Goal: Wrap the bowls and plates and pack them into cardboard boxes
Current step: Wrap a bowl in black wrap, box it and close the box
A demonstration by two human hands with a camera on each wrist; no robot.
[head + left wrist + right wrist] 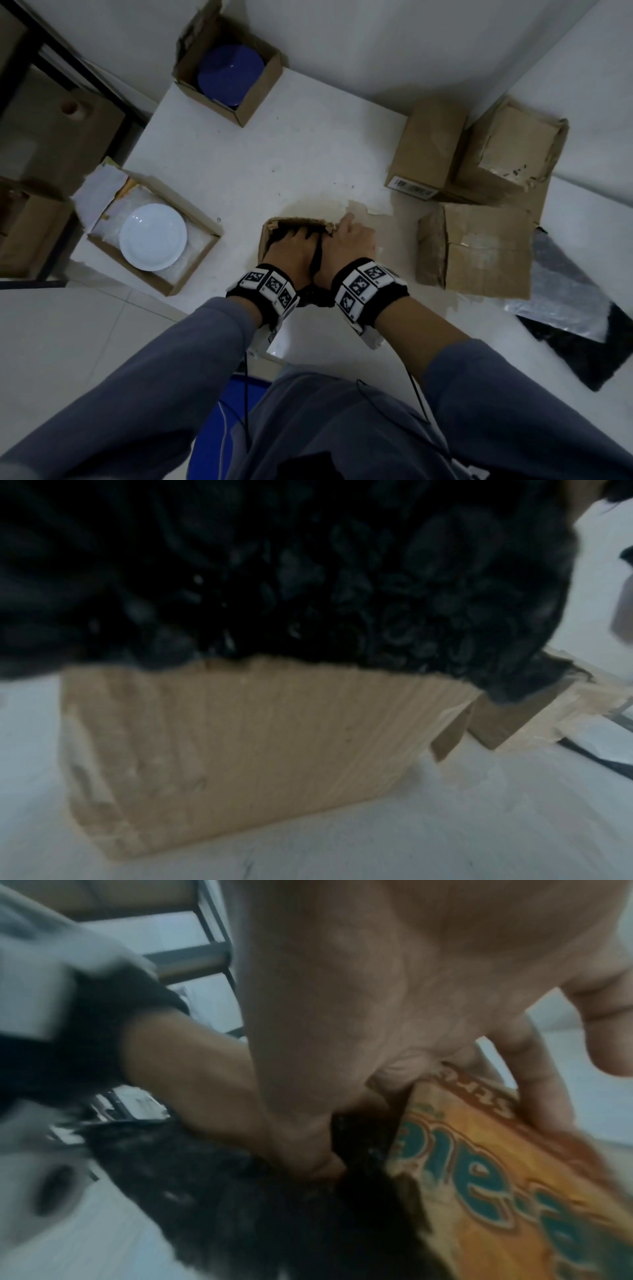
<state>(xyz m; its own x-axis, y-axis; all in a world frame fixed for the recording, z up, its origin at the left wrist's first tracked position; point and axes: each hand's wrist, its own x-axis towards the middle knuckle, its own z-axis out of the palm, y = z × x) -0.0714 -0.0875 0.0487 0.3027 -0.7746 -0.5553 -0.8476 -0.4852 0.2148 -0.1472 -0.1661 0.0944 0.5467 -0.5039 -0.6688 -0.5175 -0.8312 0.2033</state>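
Two hands work at the small cardboard box [270, 233] near the middle of the white table [274, 164]. My left hand [291, 250] reaches into it on a black bubble-wrapped bundle [308, 574]; how its fingers lie I cannot tell. My right hand [352, 240] has its thumb on the bundle and its fingers [534, 1074] spread over the box's printed side. A white plate [153, 236] sits in an open box [205, 246] at left, and a blue bowl [230, 76] sits in a box [260, 92] farther back.
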